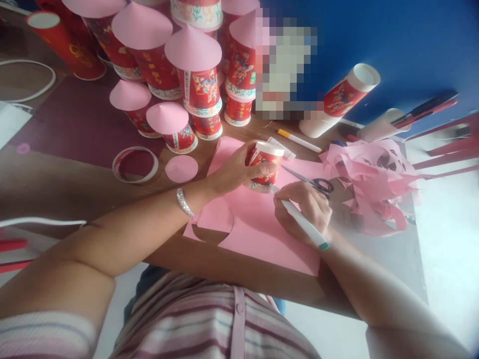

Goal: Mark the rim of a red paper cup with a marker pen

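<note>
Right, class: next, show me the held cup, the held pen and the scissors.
Held cup (266,157): head view, on its red printed side.
Held pen (305,222): head view, middle of its white barrel.
Scissors (311,181): head view, where the blades meet the handles.

Brown wood tbl (224,267); blue wall (392,40) behind, upper R. Pale floor (449,224) below & at R, v. brightly lit there.

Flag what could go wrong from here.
Stray mark: the right hand holds the marker at the lower band of the cup; a slip might streak it or the pink paper below.
Nick: the scissors lie just beyond that hand, tips toward the cup, so a knuckle could brush them.
Dent: the left hand might squeeze the cup too hard.
</note>
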Demonstrator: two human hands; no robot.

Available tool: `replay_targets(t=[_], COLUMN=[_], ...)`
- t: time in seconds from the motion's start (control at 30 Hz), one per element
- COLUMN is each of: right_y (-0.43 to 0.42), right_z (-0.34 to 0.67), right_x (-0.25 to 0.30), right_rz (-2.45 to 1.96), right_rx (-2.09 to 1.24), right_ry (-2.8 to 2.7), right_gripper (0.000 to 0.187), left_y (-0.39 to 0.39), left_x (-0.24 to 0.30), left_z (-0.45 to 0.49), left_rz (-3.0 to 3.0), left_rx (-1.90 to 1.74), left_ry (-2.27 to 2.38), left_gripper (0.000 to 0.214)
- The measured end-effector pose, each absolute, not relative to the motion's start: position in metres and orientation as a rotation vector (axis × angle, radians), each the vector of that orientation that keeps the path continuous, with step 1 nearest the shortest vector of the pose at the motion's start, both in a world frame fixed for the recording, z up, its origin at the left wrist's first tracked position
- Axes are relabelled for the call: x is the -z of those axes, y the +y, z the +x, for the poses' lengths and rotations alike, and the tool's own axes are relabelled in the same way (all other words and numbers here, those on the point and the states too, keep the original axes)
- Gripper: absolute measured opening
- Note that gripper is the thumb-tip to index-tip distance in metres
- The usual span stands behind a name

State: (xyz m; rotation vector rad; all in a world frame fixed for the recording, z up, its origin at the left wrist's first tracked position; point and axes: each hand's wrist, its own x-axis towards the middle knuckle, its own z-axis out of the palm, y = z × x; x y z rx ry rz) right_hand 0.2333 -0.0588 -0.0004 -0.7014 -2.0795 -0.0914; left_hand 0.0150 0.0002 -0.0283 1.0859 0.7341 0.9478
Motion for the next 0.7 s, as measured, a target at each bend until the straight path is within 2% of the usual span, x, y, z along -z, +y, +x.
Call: replay_targets(t=[0.4, 0.7], right_y=[-0.0591, -0.0593], right_z=[0.2350, 0.2354], right_x=[0.0005, -0.0007], right_rz=[-0.713, -0.732], right_rx=[0.088, 0.090], right_ry=[-2.131, -2.155], right_gripper=[0.028, 0.030], left_y=[0.0009, 0.0013], left_x=[0.0293, 0.0308], left_z=[0.0141, 0.0146], left_rz=[1.136, 1.137], left_rx=[-0.950, -0.946], left_ry=[0.742, 0.768], left_gripper=[0.076, 0.080])
